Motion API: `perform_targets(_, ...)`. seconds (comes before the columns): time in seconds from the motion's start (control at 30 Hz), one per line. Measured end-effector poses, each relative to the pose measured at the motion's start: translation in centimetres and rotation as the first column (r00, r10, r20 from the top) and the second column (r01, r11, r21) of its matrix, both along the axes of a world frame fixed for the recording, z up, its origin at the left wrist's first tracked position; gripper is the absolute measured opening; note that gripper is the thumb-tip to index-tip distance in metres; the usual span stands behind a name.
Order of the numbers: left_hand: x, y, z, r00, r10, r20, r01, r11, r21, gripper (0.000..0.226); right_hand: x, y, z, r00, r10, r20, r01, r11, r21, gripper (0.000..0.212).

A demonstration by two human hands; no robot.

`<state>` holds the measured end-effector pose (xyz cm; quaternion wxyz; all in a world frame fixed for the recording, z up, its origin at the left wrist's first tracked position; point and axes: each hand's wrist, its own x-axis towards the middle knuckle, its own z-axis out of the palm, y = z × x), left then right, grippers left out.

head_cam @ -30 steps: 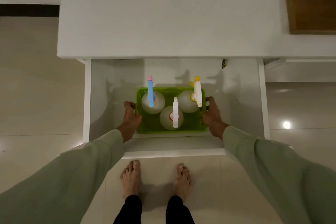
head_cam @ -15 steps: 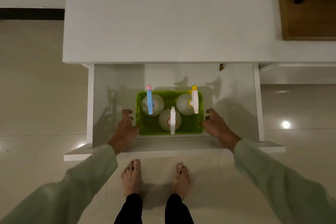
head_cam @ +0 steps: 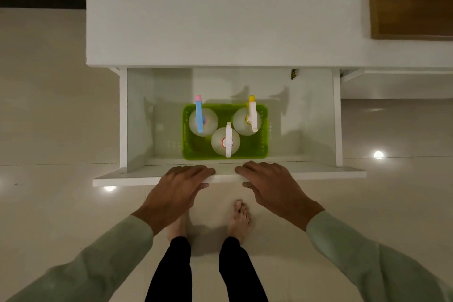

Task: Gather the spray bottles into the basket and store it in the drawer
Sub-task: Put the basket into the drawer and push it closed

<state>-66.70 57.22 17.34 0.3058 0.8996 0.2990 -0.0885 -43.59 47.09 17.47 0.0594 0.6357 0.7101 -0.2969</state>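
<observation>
A green basket [head_cam: 259, 147] stands on the floor of the pulled-out white drawer [head_cam: 137, 175], near its front wall. Three spray bottles stand upright in it: one with a blue and pink head [head_cam: 199, 117] at back left, one with a yellow and white head [head_cam: 252, 115] at back right, one with a white head [head_cam: 228, 141] in front. My left hand [head_cam: 179, 189] and my right hand [head_cam: 272, 185] rest side by side on the drawer's front edge, fingers laid over the top, clear of the basket.
The white cabinet top [head_cam: 220, 12] overhangs the drawer's back. A small dark object [head_cam: 293, 73] lies at the drawer's back right corner. A brown wooden surface [head_cam: 411, 7] is at top right. My bare feet [head_cam: 241, 219] stand on the tiled floor below the drawer.
Both hands let go of the basket's sides, drew back out of the drawer and came down on its front edge. The basket stays where it was set.
</observation>
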Motion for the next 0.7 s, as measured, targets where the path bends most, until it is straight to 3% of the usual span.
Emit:
perform_targets(0.23,1.9,2.8,-0.4,0.986,0.108,0.125,-0.124,0.984,0.128,0.041,0.2,2.5,-1.2,0.985,-0.133,0.108,0.107,0.969,0.221,0.032)
perform_targets(0.37,3.8,5.8,0.0,0.97,0.182,0.161,-0.22,0.938,0.267,0.069,1.2,5.7,-1.1,0.959,-0.244,0.141,0.175,0.908,0.381,0.068)
perform_targets(0.5,5.9,9.1,0.4,0.971,0.195,0.137,-0.231,0.908,0.35,0.095,2.8,9.5,-0.6,0.947,-0.284,0.149,0.195,0.879,0.435,0.094)
perform_targets(0.6,7.1,11.4,0.3,0.973,0.195,0.121,-0.227,0.897,0.38,0.094,4.0,12.2,-0.4,0.935,-0.293,0.199,0.185,0.883,0.432,0.098)
perform_targets(0.7,7.8,13.0,0.1,0.966,0.207,0.157,-0.254,0.878,0.406,0.077,4.9,14.4,-0.4,0.924,-0.299,0.238,0.184,0.894,0.408,0.09)
